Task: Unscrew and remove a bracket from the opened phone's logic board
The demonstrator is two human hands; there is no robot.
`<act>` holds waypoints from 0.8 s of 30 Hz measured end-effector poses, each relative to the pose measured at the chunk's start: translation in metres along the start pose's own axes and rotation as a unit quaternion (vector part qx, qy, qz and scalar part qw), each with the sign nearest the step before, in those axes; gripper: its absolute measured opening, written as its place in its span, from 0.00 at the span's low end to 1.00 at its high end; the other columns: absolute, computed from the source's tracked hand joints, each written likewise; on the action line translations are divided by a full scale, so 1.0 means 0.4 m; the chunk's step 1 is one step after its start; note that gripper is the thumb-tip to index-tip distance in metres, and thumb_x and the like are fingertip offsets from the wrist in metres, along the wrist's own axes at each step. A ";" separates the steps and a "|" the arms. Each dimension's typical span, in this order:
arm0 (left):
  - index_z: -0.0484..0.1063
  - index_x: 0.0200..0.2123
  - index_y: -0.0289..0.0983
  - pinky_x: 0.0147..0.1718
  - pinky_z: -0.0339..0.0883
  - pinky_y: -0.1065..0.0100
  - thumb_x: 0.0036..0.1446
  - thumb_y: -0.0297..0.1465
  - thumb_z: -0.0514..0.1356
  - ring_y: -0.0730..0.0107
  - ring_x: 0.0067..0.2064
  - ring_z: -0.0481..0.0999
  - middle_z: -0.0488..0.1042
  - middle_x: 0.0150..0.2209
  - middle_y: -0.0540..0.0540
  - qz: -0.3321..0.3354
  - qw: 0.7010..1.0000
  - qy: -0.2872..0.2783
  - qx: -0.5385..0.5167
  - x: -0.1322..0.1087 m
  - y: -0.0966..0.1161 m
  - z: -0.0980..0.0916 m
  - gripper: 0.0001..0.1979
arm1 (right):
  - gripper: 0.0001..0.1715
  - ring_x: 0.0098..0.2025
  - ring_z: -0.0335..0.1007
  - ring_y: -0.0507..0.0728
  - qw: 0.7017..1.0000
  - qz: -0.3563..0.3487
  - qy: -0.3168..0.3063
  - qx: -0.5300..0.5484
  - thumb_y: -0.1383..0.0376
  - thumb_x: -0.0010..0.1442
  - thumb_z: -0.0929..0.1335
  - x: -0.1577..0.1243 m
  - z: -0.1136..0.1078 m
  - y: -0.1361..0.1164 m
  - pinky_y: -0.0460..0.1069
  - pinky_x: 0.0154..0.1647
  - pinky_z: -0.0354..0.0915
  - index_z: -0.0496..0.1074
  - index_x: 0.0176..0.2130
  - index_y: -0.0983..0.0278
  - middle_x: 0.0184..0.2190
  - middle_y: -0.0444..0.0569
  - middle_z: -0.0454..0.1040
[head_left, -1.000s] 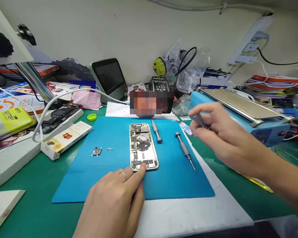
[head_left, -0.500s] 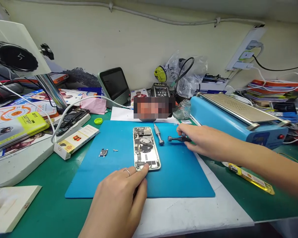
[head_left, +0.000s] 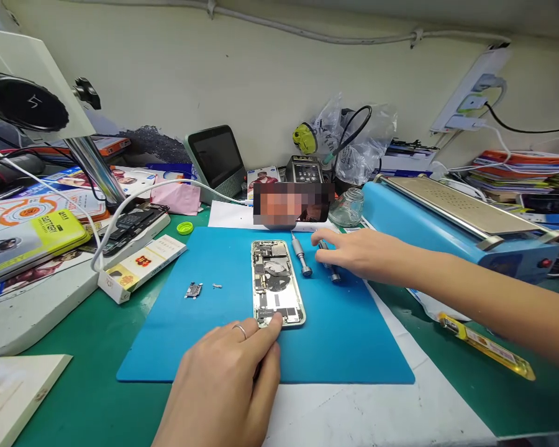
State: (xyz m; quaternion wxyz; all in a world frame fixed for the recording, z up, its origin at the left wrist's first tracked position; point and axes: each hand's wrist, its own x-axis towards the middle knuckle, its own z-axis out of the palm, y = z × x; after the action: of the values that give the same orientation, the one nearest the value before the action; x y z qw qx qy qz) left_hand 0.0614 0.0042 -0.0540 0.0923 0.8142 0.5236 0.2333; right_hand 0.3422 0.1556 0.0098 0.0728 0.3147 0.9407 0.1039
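An opened smartphone lies on the blue mat with its inner parts showing. At its lower end, my left hand presses the index finger onto the phone, the other fingers curled below. My right hand is over a dark screwdriver lying on the mat; its thumb and index finger are apart, and part of the screwdriver is hidden beneath them. Between that hand and the phone lies a grey screwdriver. To the phone's left are a small camera-like module and a tiny metal piece.
The blue mat covers white paper on a green table. At right stand a blue machine and a yellow-handled cutter. A glass jar, a propped phone and a small-screen device are behind. A cigarette-style box sits left.
The dark screwdriver has turned from lying crosswise in my right hand to lying on the mat beside the grey one. My right fingers have loosened and reached left. My left hand stays on the phone.
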 end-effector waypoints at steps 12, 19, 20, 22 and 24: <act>0.82 0.56 0.47 0.29 0.68 0.60 0.74 0.30 0.47 0.62 0.34 0.82 0.82 0.35 0.51 -0.004 0.999 0.018 -0.036 -0.001 -0.004 0.019 0.24 | 0.22 0.31 0.81 0.59 0.984 0.046 0.093 0.147 0.51 0.75 0.66 -0.036 0.041 -0.051 0.49 0.29 0.66 0.75 0.60 0.59 0.35 0.48 0.85; 0.81 0.56 0.47 0.30 0.67 0.61 0.73 0.29 0.48 0.62 0.33 0.82 0.81 0.34 0.50 -0.001 0.999 0.023 -0.038 -0.002 -0.010 0.030 0.23 | 0.18 0.32 0.78 0.58 0.978 0.015 0.112 0.175 0.53 0.76 0.64 0.005 0.061 -0.066 0.50 0.32 0.65 0.78 0.53 0.59 0.44 0.52 0.84; 0.81 0.56 0.47 0.30 0.67 0.61 0.73 0.29 0.48 0.62 0.33 0.82 0.81 0.34 0.50 -0.002 0.999 0.024 -0.037 -0.002 -0.010 0.031 0.23 | 0.17 0.31 0.77 0.57 0.978 0.009 0.115 0.176 0.54 0.76 0.64 0.009 0.062 -0.063 0.50 0.31 0.64 0.78 0.52 0.58 0.43 0.51 0.84; 0.81 0.57 0.47 0.31 0.69 0.60 0.73 0.29 0.48 0.62 0.34 0.82 0.81 0.35 0.51 -0.003 0.999 0.026 -0.039 -0.003 -0.011 0.034 0.23 | 0.16 0.30 0.75 0.57 0.976 0.000 0.126 0.177 0.55 0.77 0.64 0.015 0.065 -0.058 0.50 0.30 0.62 0.78 0.50 0.58 0.40 0.50 0.83; 0.81 0.58 0.48 0.31 0.71 0.60 0.73 0.29 0.48 0.62 0.34 0.83 0.82 0.36 0.51 -0.006 0.999 0.026 -0.044 -0.004 -0.012 0.037 0.23 | 0.17 0.29 0.73 0.56 0.974 -0.003 0.140 0.177 0.56 0.78 0.62 0.017 0.071 -0.058 0.49 0.29 0.61 0.78 0.48 0.59 0.39 0.50 0.81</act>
State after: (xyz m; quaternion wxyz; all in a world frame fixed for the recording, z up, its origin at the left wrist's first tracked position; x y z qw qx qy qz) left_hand 0.0640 0.0061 -0.0694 0.1158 0.7996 0.5203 0.2767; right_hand 0.3291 0.1459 -0.0240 -0.1157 0.3019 0.9460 -0.0215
